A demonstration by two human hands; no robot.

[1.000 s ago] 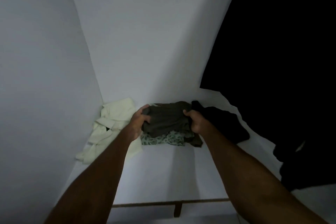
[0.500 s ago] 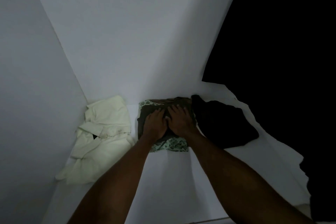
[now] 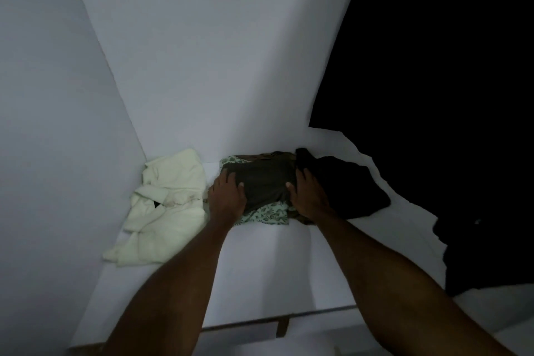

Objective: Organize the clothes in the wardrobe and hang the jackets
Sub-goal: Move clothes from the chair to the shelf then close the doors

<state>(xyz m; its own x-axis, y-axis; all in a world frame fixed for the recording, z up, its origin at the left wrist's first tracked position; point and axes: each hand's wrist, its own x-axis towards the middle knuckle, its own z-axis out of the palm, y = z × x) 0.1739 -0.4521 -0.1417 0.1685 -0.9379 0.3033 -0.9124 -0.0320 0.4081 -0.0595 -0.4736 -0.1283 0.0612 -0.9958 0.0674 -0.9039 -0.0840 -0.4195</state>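
Fingers: both hands lie with fingers fairly straight and spread on the dark green garment [image 3: 264, 182], pressing on it, not curled round it — thumbs point inward toward each other.
Left hand [image 3: 226, 196]: on the garment's left edge, just beside the cream shirt [image 3: 167, 202].
Right hand [image 3: 310, 196]: on the garment's right edge, against the black garment [image 3: 344, 185].
Dark green garment: folded, on top of a green patterned cloth [image 3: 267, 212] that shows at the front and back-left corner; the stack sits on the white shelf [image 3: 260, 269] close to the back wall.
Edges: cream shirt fills the left corner; hanging dark clothes [image 3: 448, 95] close off the right side.
Open room: bare shelf between the stack and the shelf's front edge.
Arms: both forearms bare, reaching forward and slightly inward over the shelf.
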